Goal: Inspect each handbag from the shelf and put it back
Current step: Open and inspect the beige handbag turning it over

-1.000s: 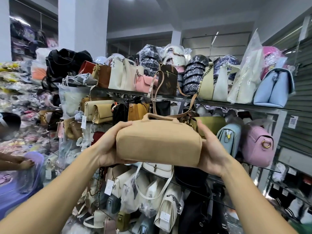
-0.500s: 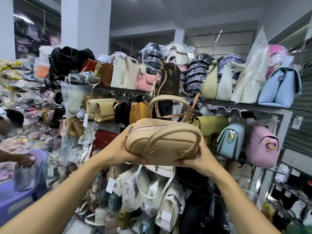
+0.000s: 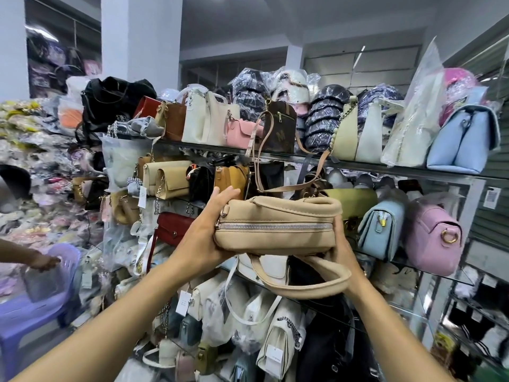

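I hold a small beige handbag in front of the shelves, turned so that its silver zipper faces me. My left hand grips its left end, fingers curled over the top. At the bag's right end my right hand holds it from below and behind, mostly hidden by the bag. One beige handle lies along the top; the other hangs down in a loop beneath. The glass shelf behind is packed with handbags.
A pink bag, a light blue bag and an olive bag sit on the middle shelf to the right. White bags hang below. At the left another person's hand reaches over a purple plastic stool.
I have rolled the beige bag towards me: first its plain base faced me, then its top with both handles, now the zipper side. One handle has dropped below the bag.
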`<state>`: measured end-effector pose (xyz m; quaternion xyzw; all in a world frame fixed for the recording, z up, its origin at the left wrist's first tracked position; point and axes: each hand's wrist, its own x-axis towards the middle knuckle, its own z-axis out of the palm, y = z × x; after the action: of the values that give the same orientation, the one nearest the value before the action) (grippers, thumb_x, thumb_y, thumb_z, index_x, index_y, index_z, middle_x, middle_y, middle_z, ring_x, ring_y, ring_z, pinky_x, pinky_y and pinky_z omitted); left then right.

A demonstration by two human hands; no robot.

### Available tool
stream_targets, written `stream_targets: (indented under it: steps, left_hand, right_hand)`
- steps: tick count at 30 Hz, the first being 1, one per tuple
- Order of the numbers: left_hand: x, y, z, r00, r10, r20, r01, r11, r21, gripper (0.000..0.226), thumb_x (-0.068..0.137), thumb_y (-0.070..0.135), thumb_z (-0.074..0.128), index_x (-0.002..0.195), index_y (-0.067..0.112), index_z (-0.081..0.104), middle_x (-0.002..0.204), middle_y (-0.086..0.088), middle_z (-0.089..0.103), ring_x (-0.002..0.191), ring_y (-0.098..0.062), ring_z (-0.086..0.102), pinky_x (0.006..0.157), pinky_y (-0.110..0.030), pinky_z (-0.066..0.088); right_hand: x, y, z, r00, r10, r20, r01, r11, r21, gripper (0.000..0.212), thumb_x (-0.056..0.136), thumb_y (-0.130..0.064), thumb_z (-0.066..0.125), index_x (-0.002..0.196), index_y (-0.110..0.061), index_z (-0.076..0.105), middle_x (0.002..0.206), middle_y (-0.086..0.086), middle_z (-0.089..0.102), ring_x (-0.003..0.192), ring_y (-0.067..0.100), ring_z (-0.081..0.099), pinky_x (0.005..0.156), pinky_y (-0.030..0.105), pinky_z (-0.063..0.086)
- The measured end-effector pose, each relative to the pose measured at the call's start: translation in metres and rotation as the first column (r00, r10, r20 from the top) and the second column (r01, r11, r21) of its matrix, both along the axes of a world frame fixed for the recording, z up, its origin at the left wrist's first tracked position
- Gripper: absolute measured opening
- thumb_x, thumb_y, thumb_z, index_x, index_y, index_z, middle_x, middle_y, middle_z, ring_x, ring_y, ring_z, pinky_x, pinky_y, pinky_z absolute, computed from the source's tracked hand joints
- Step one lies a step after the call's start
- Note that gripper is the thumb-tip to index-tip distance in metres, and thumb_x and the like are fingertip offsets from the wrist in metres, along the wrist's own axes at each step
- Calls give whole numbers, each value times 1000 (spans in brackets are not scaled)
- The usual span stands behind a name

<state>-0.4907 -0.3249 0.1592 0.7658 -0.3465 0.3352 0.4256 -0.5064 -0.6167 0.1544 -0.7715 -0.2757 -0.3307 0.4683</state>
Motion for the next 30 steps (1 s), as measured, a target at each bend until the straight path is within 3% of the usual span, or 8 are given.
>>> stream_targets:
  steps: [3, 8, 14, 17, 22, 26, 28, 30]
  left_hand:
    - [-1, -3, 1, 997, 76, 26, -75, 996, -44, 105, 72, 18, 91, 146, 56, 29, 162, 8, 33, 153, -2, 12, 121, -13, 18]
    - [3, -3, -1, 991, 127, -27, -130, 982, -140, 97, 74, 5, 86, 144, 52, 38, 157, 0, 44, 148, -12, 36, 120, -34, 33]
    - [8, 1, -3, 987, 156, -47, -161, 978, -134, 91, 76, 7, 81, 144, 51, 38, 151, 1, 51, 137, -19, 51, 110, -48, 44]
    - [7, 2, -2, 987, 157, -38, -161, 978, -135, 86, 76, 8, 79, 142, 48, 41, 140, 13, 58, 125, -14, 58, 105, -46, 48]
    - [16, 9, -7, 985, 167, -46, -170, 982, -80, 76, 77, 19, 73, 145, 39, 44, 138, 35, 48, 124, -8, 56, 103, -48, 48]
    - [21, 15, -14, 990, 142, -8, -142, 989, -45, 80, 76, 21, 70, 146, 40, 38, 147, 23, 45, 132, -12, 51, 106, -52, 46]
    - [22, 18, -16, 990, 142, -2, -142, 989, -50, 80, 76, 21, 69, 146, 43, 36, 144, 23, 47, 131, -10, 52, 105, -47, 47]
    - [19, 16, -17, 986, 164, 20, -162, 985, -62, 77, 77, 19, 69, 142, 45, 37, 139, 37, 43, 129, 7, 47, 106, -24, 43]
  right_hand:
    - [3, -1, -2, 999, -47, 14, 47, 999, -23, 107, 65, -21, 90, 145, -53, 26, 134, -24, 57, 118, -18, 53, 95, 4, 40]
    - [5, 4, 4, 994, -61, 94, 65, 997, -44, 103, 65, -16, 85, 153, -13, 31, 149, -28, 45, 138, -3, 45, 109, 14, 35]
    - [6, 10, 5, 987, -100, 124, 104, 994, -22, 99, 67, -20, 84, 148, -37, 30, 139, -48, 40, 132, -15, 42, 103, 5, 31]
    - [6, 12, 5, 981, -136, 138, 141, 990, -24, 101, 69, -15, 85, 149, -43, 30, 140, -47, 40, 130, -11, 46, 101, 7, 34]
    - [-4, 23, 6, 940, -255, 226, 274, 960, -56, 98, 71, -19, 79, 151, -42, 28, 145, -40, 36, 132, 11, 50, 99, 33, 44]
    - [-15, 31, 8, 883, -347, 315, 398, 911, -112, 95, 76, -12, 77, 152, -40, 27, 154, -22, 43, 129, 13, 48, 79, 27, 38]
    - [-19, 35, 9, 850, -375, 369, 451, 881, -145, 97, 76, -7, 78, 152, -40, 26, 155, -16, 43, 127, 16, 48, 70, 27, 36]
    - [-22, 38, 10, 828, -375, 417, 475, 865, -164, 97, 76, -6, 77, 152, -39, 28, 157, -17, 41, 125, 19, 50, 68, 28, 40]
